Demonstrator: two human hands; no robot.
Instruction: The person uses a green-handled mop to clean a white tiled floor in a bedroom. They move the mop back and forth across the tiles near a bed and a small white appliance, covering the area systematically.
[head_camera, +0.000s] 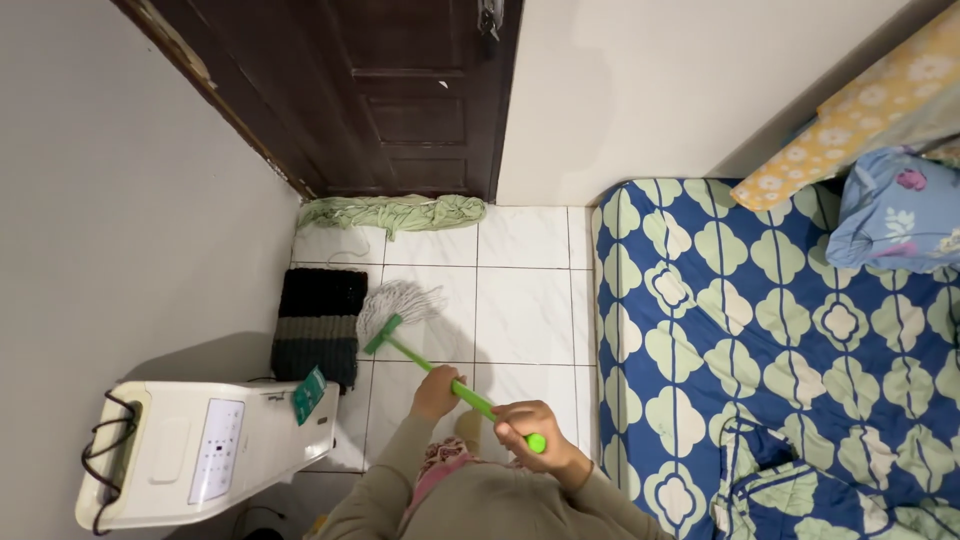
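Looking down from the head camera, we see both our hands on a green mop handle (440, 373). Our left hand (436, 392) is closed around the middle of the handle, with the fingers wrapped under it. Our right hand (533, 434) is closed around the upper end, and the green tip of the handle comes out just beside the fingers. Both sleeves are of a grey-brown colour.

The handle goes down and away from us to the mop head (398, 305), which lies on the white tile floor (525, 310). The grey strings of the mop head are spread out on a tile, just beside a dark mat (318, 325) with a grey stripe. The strings are near the mat, but we cannot tell if they touch it.

Behind the mat, a green cloth (392, 213) lies crumpled along the bottom of a dark wooden door (400, 90). At the left, near our left arm, stands a white machine (195, 450) with a panel on top and a black cord at its side. At the right, a mattress (760, 340) with a blue and pale green pattern lies on the floor, touching the wall. On its far corner there are a blue pillow (895, 210) and a yellow flowered cloth (860, 110).
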